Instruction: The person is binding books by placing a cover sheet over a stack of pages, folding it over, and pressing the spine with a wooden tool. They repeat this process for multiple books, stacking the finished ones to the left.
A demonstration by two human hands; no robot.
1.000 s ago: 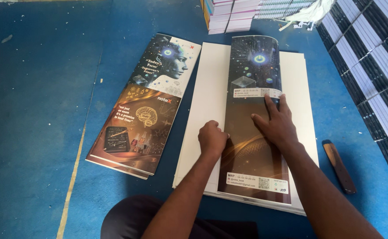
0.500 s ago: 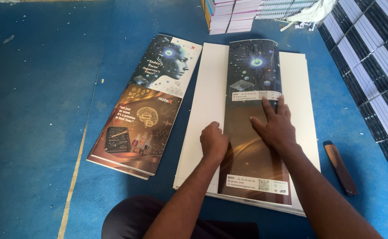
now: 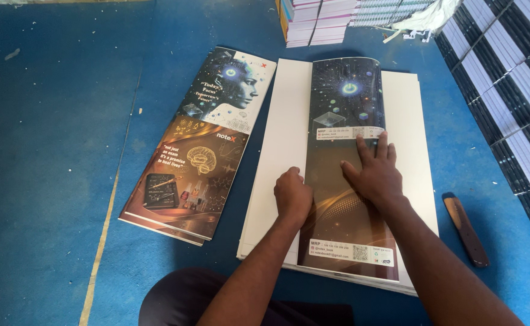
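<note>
The right hand (image 3: 375, 175) lies flat with fingers spread on a folded dark printed cover (image 3: 346, 121), while the left hand (image 3: 292, 196), curled into a fist, presses the cover's left edge. The cover lies along the middle of a white sheet stack (image 3: 280, 151) on the blue floor (image 3: 53, 151). A second stack of printed covers (image 3: 201, 145) lies just left, a brown wooden stick (image 3: 465, 229) to the right, and piled books (image 3: 313, 21) at the far side.

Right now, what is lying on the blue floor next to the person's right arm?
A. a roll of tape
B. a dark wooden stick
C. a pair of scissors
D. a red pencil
B: a dark brown wooden stick lies flat on the blue floor just right of the right hand, which presses the folded printed cover sheet.
</note>
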